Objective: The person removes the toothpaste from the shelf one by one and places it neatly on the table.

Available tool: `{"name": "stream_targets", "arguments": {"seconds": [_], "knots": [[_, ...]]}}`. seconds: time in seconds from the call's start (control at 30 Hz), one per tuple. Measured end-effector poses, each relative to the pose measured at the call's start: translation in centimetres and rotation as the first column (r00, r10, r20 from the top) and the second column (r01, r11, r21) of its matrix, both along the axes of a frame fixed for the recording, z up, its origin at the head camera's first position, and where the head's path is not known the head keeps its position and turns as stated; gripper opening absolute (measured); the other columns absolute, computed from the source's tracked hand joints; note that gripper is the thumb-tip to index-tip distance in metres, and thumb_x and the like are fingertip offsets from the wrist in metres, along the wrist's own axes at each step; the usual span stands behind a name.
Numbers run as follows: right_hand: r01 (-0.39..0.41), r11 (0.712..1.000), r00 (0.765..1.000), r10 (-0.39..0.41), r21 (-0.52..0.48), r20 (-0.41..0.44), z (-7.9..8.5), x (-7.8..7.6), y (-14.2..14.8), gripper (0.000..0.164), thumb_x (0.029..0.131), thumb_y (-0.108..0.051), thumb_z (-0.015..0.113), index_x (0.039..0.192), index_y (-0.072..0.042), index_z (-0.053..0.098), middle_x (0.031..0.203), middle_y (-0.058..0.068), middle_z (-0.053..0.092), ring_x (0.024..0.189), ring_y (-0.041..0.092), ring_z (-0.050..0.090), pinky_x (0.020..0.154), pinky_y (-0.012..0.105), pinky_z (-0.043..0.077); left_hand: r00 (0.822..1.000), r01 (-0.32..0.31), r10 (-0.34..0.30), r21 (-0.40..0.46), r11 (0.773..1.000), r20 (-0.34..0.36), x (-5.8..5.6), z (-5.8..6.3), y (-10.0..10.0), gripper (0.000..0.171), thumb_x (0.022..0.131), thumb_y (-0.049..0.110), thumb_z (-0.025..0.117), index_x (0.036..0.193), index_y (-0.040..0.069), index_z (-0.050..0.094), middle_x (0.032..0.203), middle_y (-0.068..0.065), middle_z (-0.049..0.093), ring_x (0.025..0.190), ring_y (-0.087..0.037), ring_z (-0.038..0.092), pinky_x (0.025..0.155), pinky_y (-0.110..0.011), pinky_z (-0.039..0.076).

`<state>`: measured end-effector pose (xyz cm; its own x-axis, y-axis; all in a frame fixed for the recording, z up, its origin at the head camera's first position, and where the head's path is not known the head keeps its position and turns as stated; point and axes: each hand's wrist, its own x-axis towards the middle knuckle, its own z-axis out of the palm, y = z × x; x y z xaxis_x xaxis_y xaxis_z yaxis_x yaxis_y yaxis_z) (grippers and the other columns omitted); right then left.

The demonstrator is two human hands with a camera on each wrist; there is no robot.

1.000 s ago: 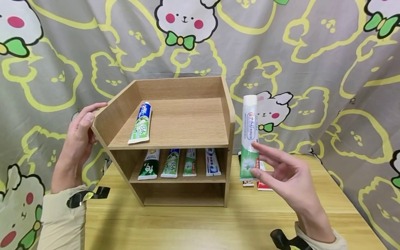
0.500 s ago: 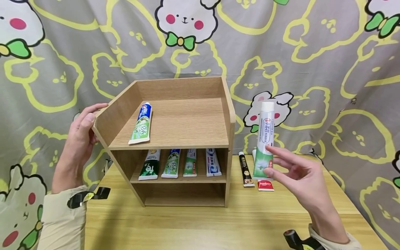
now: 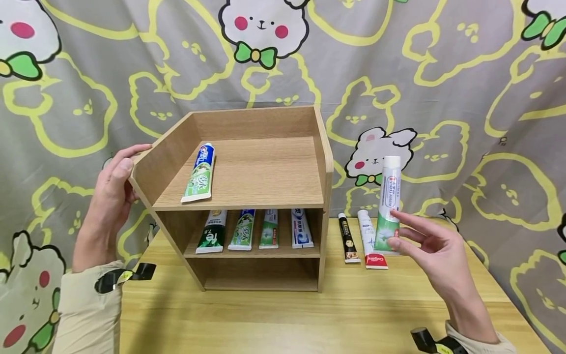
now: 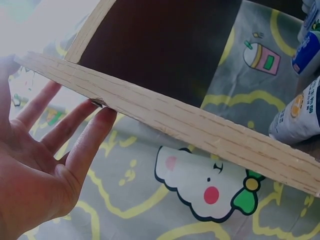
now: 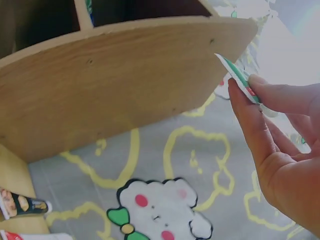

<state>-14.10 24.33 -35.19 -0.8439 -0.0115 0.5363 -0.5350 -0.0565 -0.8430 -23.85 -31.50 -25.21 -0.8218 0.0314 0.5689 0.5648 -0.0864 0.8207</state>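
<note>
My right hand pinches the lower end of a white and green toothpaste tube, held upright, cap up, above the table's right side. The right wrist view shows only the tube's crimped end between thumb and fingers. My left hand rests against the outer left side of a wooden shelf unit; its fingers touch the panel from outside. On the top shelf lies a blue and green toothpaste tube. Several more tubes, among them a dark green one, lie in the middle compartment.
Right of the unit, a black toothpaste tube and a white and red Colgate tube lie on the wooden table. The held tube overlaps the Colgate tube in the head view. A patterned curtain hangs behind.
My right hand has carried the white and green tube rightward and lower, away from the shelf unit, uncovering the black and Colgate tubes. My left hand stays against the unit.
</note>
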Motion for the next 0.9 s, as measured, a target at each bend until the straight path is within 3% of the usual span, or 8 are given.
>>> {"name": "stream_targets", "arguments": {"seconds": [0.2, 0.43, 0.6, 0.9], "knots": [[0.064, 0.998, 0.997, -0.065, 0.028, 0.051, -1.0, -0.7, 0.9, 0.047, 0.084, 0.020, 0.071, 0.130, 0.014, 0.061, 0.124, 0.005, 0.070, 0.096, 0.011, 0.074, 0.073, 0.023, 0.059, 1.000, 0.004, -0.004, 0.011, 1.000, -0.006, -0.1, -0.1, 0.0, 0.041, 0.102, 0.021, 0.051, 0.137, 0.004, 0.062, 0.103, -0.012, 0.059, 0.058, -0.013, 0.047, 0.042, -0.029, 0.026], [0.138, 0.989, 0.988, -0.141, 0.050, 0.068, -2.3, -1.9, 1.8, 0.044, 0.085, 0.015, 0.074, 0.128, 0.011, 0.065, 0.118, 0.000, 0.074, 0.093, 0.009, 0.074, 0.071, 0.020, 0.057, 1.000, -0.017, 0.017, -0.006, 1.000, 0.000, -0.1, 0.0, 0.1, 0.042, 0.102, 0.022, 0.050, 0.138, 0.004, 0.062, 0.110, -0.014, 0.058, 0.064, -0.014, 0.052, 0.043, -0.025, 0.033], [0.192, 0.978, 0.974, -0.201, 0.087, 0.109, -3.5, -2.8, 2.3, 0.043, 0.087, 0.009, 0.075, 0.129, 0.007, 0.066, 0.113, -0.003, 0.075, 0.092, 0.008, 0.073, 0.070, 0.020, 0.057, 1.000, -0.017, 0.017, 0.004, 1.000, -0.002, -0.1, 0.0, 0.1, 0.041, 0.102, 0.021, 0.050, 0.137, 0.004, 0.062, 0.107, -0.013, 0.059, 0.058, -0.012, 0.047, 0.041, -0.027, 0.028], [0.203, 0.975, 0.958, -0.217, 0.088, 0.187, -6.3, -4.6, 4.0, 0.044, 0.092, 0.002, 0.074, 0.135, 0.002, 0.064, 0.119, -0.009, 0.073, 0.099, 0.006, 0.070, 0.073, 0.019, 0.056, 1.000, -0.012, 0.012, -0.004, 1.000, 0.009, -0.1, 0.0, 0.0, 0.042, 0.103, 0.021, 0.049, 0.139, 0.004, 0.060, 0.115, -0.015, 0.058, 0.068, -0.015, 0.055, 0.044, -0.023, 0.040]]}}
